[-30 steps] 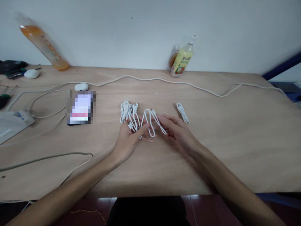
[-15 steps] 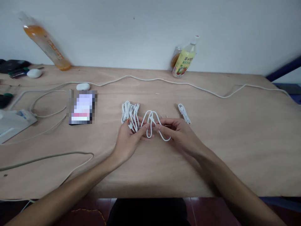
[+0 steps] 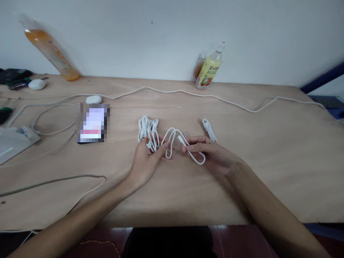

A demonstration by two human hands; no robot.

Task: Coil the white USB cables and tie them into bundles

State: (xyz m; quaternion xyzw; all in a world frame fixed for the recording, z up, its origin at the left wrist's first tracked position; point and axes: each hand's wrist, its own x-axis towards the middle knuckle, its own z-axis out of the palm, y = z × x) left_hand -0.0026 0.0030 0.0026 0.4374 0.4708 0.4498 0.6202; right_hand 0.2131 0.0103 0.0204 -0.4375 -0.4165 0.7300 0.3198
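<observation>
Between my hands a white charging cable (image 3: 168, 153) hangs in loose loops above the table. My left hand (image 3: 149, 157) is closed on its left part, and a USB plug (image 3: 148, 143) with an orange inside sticks out by the index finger. My right hand (image 3: 205, 152) pinches the cable near its other, slim white plug (image 3: 180, 139), with a loop drooping below the fingers. Just behind my left hand lie several coiled white cables (image 3: 146, 125) in a group. A single tied white cable (image 3: 209, 129) lies beyond my right hand.
A phone (image 3: 92, 123) and a white earbud case (image 3: 94, 99) lie to the left. A long white cord (image 3: 185, 91) crosses the table's back. An orange drink bottle (image 3: 51, 53) and a yellow-labelled bottle (image 3: 209, 70) stand by the wall. A white box (image 3: 16, 139) sits far left.
My right hand has moved to the right, away from my left hand, drawing its plug and the loop along. My left hand stays nearly in place.
</observation>
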